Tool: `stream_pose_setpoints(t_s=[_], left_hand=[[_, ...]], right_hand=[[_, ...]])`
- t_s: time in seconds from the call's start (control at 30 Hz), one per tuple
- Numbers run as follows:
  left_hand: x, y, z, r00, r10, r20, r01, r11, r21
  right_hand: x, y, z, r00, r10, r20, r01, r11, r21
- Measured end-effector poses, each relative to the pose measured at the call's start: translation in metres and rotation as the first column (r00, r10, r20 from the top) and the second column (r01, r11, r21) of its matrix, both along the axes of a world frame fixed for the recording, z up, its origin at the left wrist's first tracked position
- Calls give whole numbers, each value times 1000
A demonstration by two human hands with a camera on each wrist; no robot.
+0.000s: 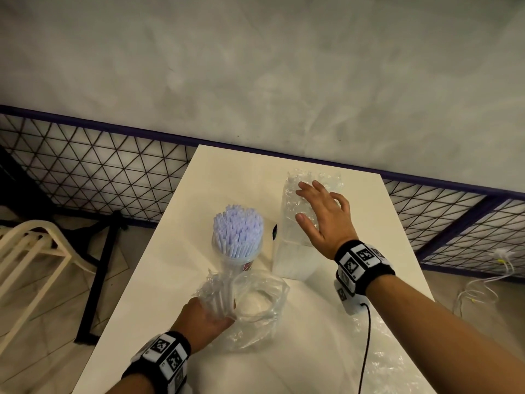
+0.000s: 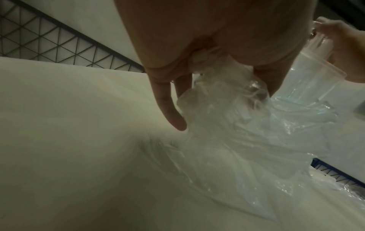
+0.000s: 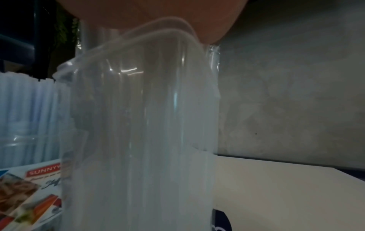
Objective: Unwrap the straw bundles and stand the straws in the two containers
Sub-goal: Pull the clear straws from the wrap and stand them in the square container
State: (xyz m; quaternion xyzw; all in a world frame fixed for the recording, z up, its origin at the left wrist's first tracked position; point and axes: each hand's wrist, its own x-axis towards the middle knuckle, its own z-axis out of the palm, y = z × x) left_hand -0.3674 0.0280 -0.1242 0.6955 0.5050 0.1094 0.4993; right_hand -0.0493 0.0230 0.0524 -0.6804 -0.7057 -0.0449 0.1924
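A round clear container (image 1: 246, 258) packed with pale blue straws (image 1: 237, 228) stands mid-table. To its right stands a tall rectangular clear container (image 1: 289, 257), crinkled wrap poking out of its top. My right hand (image 1: 324, 217) lies over that top with fingers spread; in the right wrist view my palm (image 3: 158, 14) sits on the container's rim (image 3: 138, 125). Near the front, my left hand (image 1: 207, 317) grips a crumpled clear wrapper (image 1: 255, 305) with what look like a few white straws inside. In the left wrist view the wrapper (image 2: 227, 125) trails from my left hand (image 2: 197, 39) onto the table.
Another clear wrapper (image 1: 377, 351) lies on the white table (image 1: 233, 172) at the front right, beside a black cable (image 1: 366, 336). A cream chair (image 1: 28, 245) stands on the floor to the left. A mesh fence (image 1: 99, 166) runs behind the table.
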Motion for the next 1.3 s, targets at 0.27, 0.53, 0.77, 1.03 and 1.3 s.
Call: stream_pose_setpoints(t_s=[0.27, 0.53, 0.77, 1.03, 1.3], left_hand=[[0, -4, 17, 998, 17, 62, -14, 999, -44], [10, -10, 47, 994, -58, 93, 61, 997, -36], [9, -11, 46, 994, -112, -12, 112, 993, -47], [6, -13, 44, 996, -83, 42, 85, 995, -49], [4, -13, 37, 996, -69, 60, 73, 994, -83]], right_hand=[[-57, -29, 34, 972, 232, -35, -211, 928, 308], [-121, -40, -17, 759, 242, -604, -531, 768, -359], [-120, -40, -37, 759, 226, -611, -456, 854, -250], [-114, -52, -35, 741, 202, -640, -365, 922, -132], [-64, -54, 48, 759, 120, -639, -259, 957, -128]])
